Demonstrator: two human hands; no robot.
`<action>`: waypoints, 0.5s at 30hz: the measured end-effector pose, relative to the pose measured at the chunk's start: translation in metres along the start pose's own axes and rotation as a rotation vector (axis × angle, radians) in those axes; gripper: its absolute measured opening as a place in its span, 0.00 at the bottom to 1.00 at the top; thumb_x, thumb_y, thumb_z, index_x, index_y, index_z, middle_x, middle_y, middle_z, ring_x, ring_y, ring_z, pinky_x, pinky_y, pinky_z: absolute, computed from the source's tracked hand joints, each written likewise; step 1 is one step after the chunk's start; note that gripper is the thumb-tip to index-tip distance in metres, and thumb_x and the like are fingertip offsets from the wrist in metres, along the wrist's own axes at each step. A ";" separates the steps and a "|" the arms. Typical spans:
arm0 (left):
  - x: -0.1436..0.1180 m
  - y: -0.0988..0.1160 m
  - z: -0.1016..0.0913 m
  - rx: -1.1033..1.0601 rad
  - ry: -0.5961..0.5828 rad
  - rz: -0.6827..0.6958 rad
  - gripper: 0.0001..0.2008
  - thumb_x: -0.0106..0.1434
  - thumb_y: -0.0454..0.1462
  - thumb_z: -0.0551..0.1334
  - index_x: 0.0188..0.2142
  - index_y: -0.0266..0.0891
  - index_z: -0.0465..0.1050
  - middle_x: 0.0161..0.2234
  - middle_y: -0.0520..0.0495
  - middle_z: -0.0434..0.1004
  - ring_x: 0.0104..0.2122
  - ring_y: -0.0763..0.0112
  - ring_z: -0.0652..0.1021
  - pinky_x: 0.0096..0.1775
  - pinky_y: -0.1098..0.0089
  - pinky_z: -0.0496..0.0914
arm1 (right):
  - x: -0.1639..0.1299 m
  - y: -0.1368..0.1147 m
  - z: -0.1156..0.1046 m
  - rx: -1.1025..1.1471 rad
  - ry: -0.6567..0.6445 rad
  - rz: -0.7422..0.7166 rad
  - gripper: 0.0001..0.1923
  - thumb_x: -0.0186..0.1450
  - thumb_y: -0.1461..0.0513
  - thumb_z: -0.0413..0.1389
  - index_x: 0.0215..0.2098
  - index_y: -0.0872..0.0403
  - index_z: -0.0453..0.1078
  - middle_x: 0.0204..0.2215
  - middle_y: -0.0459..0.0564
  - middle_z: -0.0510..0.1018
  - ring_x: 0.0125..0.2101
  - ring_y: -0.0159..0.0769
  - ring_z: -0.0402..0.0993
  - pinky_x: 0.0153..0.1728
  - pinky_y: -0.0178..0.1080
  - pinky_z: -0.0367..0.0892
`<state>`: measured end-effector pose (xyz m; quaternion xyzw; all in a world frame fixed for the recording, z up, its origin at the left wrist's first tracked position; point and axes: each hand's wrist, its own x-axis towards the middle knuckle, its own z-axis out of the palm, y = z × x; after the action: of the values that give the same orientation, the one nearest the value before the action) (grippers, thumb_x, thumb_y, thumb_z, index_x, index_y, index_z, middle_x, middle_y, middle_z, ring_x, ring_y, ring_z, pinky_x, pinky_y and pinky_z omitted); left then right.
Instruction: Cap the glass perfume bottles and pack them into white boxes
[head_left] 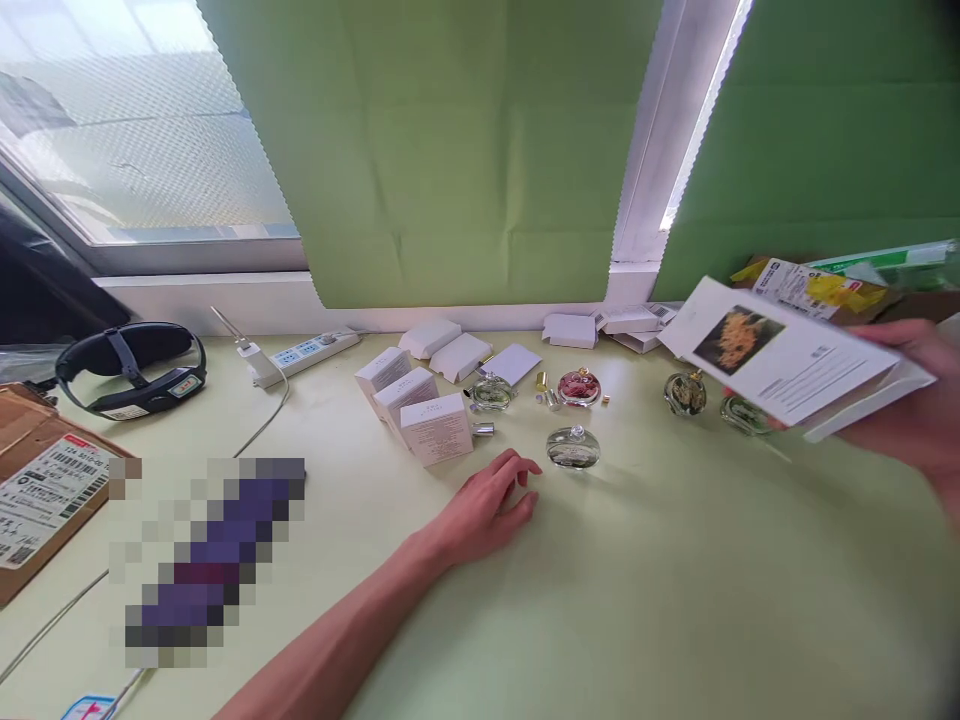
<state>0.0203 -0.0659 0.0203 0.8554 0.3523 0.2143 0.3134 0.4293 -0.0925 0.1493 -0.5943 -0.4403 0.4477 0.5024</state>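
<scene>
The right hand (900,415) grips a white box (817,365) with an orange picture, tilted over the right side of the surface (637,600). The left hand (487,505) — fingers loosely curled, thumb apart — is near a clear bottle (573,450); a red bottle (579,388) stands behind.

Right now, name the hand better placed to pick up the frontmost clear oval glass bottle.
The left hand, I'd judge: it looks empty and is close beside the clear oval glass bottle. The right hand holds a white photo-printed box, farther right.
</scene>
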 end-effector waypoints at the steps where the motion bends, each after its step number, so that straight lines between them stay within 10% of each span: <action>1: 0.000 0.000 0.000 -0.050 0.020 -0.008 0.14 0.70 0.40 0.54 0.54 0.43 0.65 0.43 0.47 0.69 0.29 0.74 0.67 0.36 0.69 0.66 | -0.008 0.007 0.027 0.079 -0.101 0.053 0.24 0.64 0.43 0.45 0.47 0.42 0.74 0.51 0.56 0.81 0.39 0.56 0.80 0.29 0.52 0.72; 8: 0.004 0.003 -0.003 -0.676 0.149 -0.075 0.29 0.68 0.50 0.58 0.64 0.46 0.54 0.55 0.40 0.66 0.36 0.72 0.74 0.36 0.69 0.70 | -0.010 0.064 0.131 0.503 -0.808 0.400 0.31 0.66 0.46 0.44 0.61 0.51 0.64 0.40 0.61 0.84 0.23 0.46 0.80 0.20 0.44 0.72; 15: 0.005 0.004 -0.009 -0.887 0.037 -0.169 0.21 0.64 0.51 0.63 0.47 0.38 0.72 0.44 0.43 0.78 0.44 0.61 0.77 0.45 0.67 0.70 | -0.024 0.094 0.144 0.348 -0.926 0.497 0.28 0.70 0.44 0.43 0.66 0.39 0.59 0.54 0.53 0.79 0.48 0.50 0.79 0.37 0.47 0.76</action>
<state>0.0204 -0.0607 0.0302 0.6027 0.3008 0.3334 0.6596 0.2911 -0.0964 0.0445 -0.3297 -0.3814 0.8335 0.2263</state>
